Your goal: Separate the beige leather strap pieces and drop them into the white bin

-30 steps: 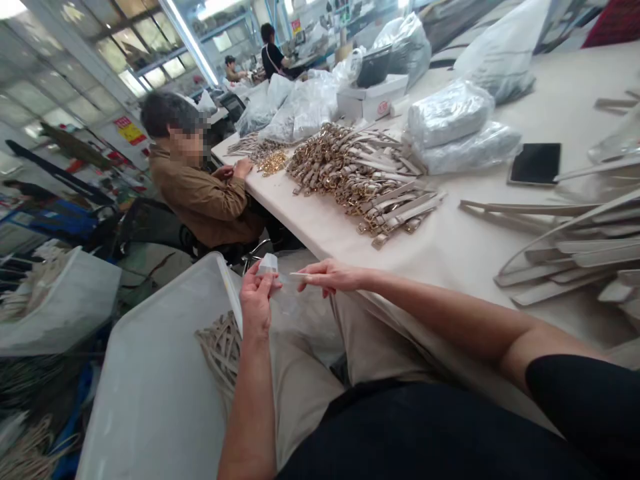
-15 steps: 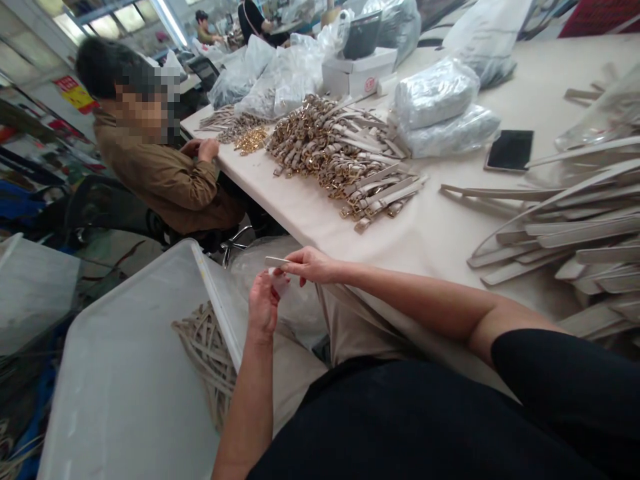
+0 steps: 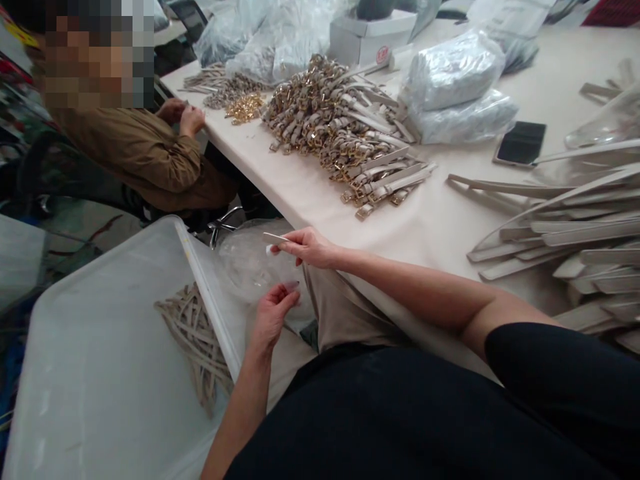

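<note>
My right hand (image 3: 311,247) is closed on a thin pale strip (image 3: 275,237), whose end sticks out to the left past the fingertips. A small white bit (image 3: 270,249) shows just under that strip, by the fingers. Lower and nearer to me, my left hand (image 3: 274,312) pinches a small pale, thin piece (image 3: 291,286) between thumb and fingers; its kind is too small to tell. Both hands are over my lap, apart from each other, beside the table edge. Below them a clear plastic bag (image 3: 250,257) hangs between the table and a bin.
A translucent bin (image 3: 100,360) holding beige straps (image 3: 197,347) stands at left. On the table (image 3: 400,247) lie a heap of buckled straps (image 3: 335,127), gold fittings (image 3: 244,108), wrapped packs (image 3: 457,73), a phone (image 3: 521,143) and loose straps (image 3: 565,227). A co-worker (image 3: 130,147) sits at far left.
My hands have moved apart: the left has dropped down and right with the small pale piece, while the right keeps the strip. The view has shifted and tilted lower.
</note>
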Available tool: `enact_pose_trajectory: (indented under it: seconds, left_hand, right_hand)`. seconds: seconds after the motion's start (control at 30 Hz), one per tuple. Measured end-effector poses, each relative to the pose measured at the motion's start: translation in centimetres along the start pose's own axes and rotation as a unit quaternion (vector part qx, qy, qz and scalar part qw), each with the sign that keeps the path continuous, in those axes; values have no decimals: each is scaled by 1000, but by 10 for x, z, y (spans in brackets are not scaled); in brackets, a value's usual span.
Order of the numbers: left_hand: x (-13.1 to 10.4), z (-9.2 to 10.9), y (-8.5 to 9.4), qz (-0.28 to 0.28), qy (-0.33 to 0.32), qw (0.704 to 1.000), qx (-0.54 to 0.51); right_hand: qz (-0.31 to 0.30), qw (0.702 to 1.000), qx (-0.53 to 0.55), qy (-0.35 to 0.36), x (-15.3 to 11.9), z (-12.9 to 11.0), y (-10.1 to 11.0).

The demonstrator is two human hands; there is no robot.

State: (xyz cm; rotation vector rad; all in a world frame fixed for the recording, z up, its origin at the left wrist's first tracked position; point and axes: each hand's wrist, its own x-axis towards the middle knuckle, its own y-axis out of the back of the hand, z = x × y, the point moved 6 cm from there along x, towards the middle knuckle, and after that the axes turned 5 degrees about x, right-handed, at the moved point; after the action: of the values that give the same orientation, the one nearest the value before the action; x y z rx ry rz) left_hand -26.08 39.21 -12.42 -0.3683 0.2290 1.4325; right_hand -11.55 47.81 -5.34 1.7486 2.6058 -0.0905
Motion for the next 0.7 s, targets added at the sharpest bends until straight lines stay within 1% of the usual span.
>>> enact_pose_trajectory:
  seconds: [0.2, 0.3, 0.37, 0.43, 0.53, 0.6, 0.7]
  left_hand:
    - [-1, 0, -5, -69, 26, 993, 96]
    - [-3, -6, -10, -102, 50, 989, 96]
    - [-2, -10, -8, -102, 50, 990, 84]
    - [1, -12, 0, -64, 43, 996, 49]
    - [9, -9, 21, 28, 29, 996, -77]
    - [14, -2, 34, 72, 10, 984, -165]
    - [19, 8, 50, 136, 5, 957, -257]
  right_hand:
    - [-33, 999, -16, 4, -4, -1, -5]
    - [-35, 999, -14, 2, -5, 0, -6]
    - [-30, 999, -13, -9, -4, 3, -5]
    - [-21, 999, -13, -36, -4, 6, -2]
    - [-21, 995, -46, -91, -5, 9, 3]
    - [-47, 987, -94, -120, -9, 9, 1]
    - [-114, 971, -157, -143, -17, 7, -11]
